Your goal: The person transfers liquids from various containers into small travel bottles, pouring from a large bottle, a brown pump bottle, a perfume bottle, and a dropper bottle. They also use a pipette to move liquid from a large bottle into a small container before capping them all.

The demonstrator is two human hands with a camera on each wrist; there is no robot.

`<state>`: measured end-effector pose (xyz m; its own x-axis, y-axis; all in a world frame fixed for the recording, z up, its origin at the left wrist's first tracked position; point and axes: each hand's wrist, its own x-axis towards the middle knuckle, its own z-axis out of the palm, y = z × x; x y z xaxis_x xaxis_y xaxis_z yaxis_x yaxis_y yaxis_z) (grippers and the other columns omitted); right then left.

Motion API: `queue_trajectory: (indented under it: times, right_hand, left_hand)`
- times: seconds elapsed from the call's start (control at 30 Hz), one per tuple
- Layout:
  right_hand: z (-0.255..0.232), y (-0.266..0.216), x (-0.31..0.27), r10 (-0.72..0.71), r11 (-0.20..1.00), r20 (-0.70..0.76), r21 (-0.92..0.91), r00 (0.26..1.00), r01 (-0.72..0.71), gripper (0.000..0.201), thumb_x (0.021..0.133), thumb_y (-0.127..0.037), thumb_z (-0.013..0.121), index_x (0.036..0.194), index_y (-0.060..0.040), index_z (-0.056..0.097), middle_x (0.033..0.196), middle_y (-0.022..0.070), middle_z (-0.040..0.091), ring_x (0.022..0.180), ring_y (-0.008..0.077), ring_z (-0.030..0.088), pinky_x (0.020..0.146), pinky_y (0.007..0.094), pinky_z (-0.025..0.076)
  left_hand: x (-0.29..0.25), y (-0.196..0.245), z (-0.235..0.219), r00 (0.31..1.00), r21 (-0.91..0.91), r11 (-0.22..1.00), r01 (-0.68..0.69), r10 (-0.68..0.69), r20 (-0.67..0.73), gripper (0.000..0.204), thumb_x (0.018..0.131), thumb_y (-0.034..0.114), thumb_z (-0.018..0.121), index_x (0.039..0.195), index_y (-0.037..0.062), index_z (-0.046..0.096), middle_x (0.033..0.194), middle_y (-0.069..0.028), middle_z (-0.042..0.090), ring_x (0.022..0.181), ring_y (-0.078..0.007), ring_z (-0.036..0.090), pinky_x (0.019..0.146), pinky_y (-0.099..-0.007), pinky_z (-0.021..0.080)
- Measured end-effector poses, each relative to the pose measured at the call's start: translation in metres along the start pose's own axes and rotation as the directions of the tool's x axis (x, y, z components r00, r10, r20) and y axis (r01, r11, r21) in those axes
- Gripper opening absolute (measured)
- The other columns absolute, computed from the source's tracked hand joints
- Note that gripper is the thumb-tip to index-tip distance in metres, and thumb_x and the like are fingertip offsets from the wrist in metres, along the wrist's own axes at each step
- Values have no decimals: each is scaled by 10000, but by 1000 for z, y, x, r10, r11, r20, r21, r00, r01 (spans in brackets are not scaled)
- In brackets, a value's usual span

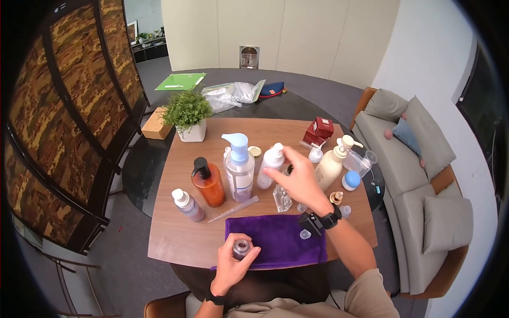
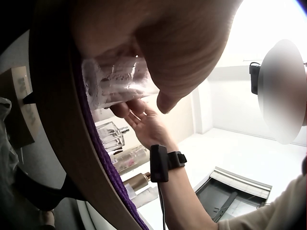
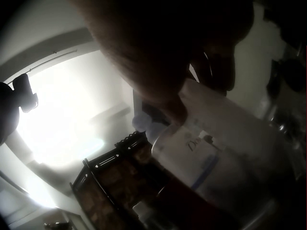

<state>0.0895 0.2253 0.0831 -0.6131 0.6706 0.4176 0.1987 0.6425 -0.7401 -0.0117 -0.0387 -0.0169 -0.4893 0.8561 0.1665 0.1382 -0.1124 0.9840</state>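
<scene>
My left hand [image 1: 236, 265] grips a small clear bottle [image 1: 242, 246] with an uncapped mouth, low over the purple cloth [image 1: 281, 225]. Its transparent wall [image 2: 120, 79] shows between my fingers in the left wrist view. Over the middle of the table, my right hand [image 1: 301, 177] holds a white bottle [image 1: 264, 180] near its top, thumb across the front. Dark fingers and a pale bottle surface fill much of the right wrist view, which is dim and blurred. Beside the white bottle stand a blue-topped pump bottle [image 1: 240, 175] and a clear glass bottle [image 1: 282, 200].
An amber pump bottle [image 1: 210, 186] and a small capped bottle [image 1: 190, 206] stand left, near a clear plastic tube [image 1: 233, 209]. To the right are a cream pump bottle [image 1: 330, 168] and a blue-lidded jar [image 1: 350, 180]. A potted plant [image 1: 187, 111] and red boxes [image 1: 319, 129] sit farther back.
</scene>
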Motion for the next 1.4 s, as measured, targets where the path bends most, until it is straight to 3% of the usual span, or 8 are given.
queue_trajectory:
  times: [0.03, 0.13, 0.27, 0.4, 0.47, 0.53, 0.87, 1.4]
  right_hand:
    - [-5, -6, -1, -4, 1000, 8, -1, 1000, 4, 570, 950, -248, 893, 1390, 22, 651, 1304, 202, 756, 1218, 337, 754, 1055, 456, 581]
    - [-20, -34, -15, -70, 834, -107, 540, 992, 117, 478, 993, -136, 806, 1406, -40, 584, 1195, 87, 705, 1190, 255, 743, 1070, 457, 578]
    - [-25, -50, -50, -106, 459, 248, 872, 963, -173, 463, 941, -45, 682, 1361, -85, 489, 1140, 127, 694, 1105, 276, 733, 1031, 491, 585]
    - [-12, -54, -84, -88, 565, 513, 732, 854, -381, 410, 930, -64, 750, 1287, -55, 549, 1077, 77, 682, 997, 163, 678, 922, 358, 547]
    - [-8, -58, -90, -39, 574, 535, 703, 844, -419, 286, 1037, -191, 722, 1239, -38, 589, 1043, 44, 666, 974, 127, 631, 887, 317, 513]
    - [-3, -40, -94, -75, 649, 586, 643, 807, -407, 298, 1130, -325, 612, 1167, -29, 624, 1026, 30, 653, 953, 113, 587, 846, 297, 479]
    - [3, -42, -100, 117, 808, 508, 451, 853, -380, 344, 1100, -318, 649, 968, -1, 640, 809, 45, 596, 771, 116, 523, 694, 324, 435]
    - [12, -47, -111, 78, 799, 403, 522, 912, -299, 396, 1025, -383, 727, 935, -5, 647, 742, 43, 589, 697, 118, 543, 629, 308, 426]
  left_hand:
    - [0, 0, 0, 1000, -3, 1000, 1, -1, -8, 279, 965, 100, 900, 1126, 36, 682, 902, -45, 737, 822, -117, 689, 769, -306, 569]
    - [-2, 2, 0, 999, -27, 999, 44, -44, -14, 295, 970, 97, 896, 1144, 33, 667, 893, -38, 732, 827, -105, 683, 773, -298, 565]
    - [4, 3, 0, 1000, -158, 987, 4, -8, -21, 335, 954, 102, 912, 1151, 27, 652, 853, -37, 724, 800, -103, 681, 749, -297, 565]
    - [15, 26, -4, 998, -134, 990, -34, 41, 55, 392, 879, 135, 978, 1108, 30, 678, 839, -57, 731, 766, -131, 687, 717, -310, 566]
    - [27, 40, -3, 985, 74, 984, -162, 156, 78, 402, 843, 176, 1013, 1064, 34, 708, 835, -66, 725, 745, -161, 678, 704, -319, 556]
    - [36, 49, 2, 986, 15, 988, -153, 151, 70, 423, 813, 217, 1035, 1032, 37, 721, 843, -62, 720, 730, -190, 663, 698, -333, 551]
    - [47, 64, 0, 960, 280, 925, -258, 214, 179, 466, 821, 297, 1027, 1008, 31, 694, 834, -104, 715, 707, -272, 682, 660, -369, 557]
    - [40, 87, 0, 972, 382, 899, -216, 161, 171, 460, 887, 346, 969, 959, 38, 635, 778, -148, 679, 673, -366, 678, 594, -444, 533]
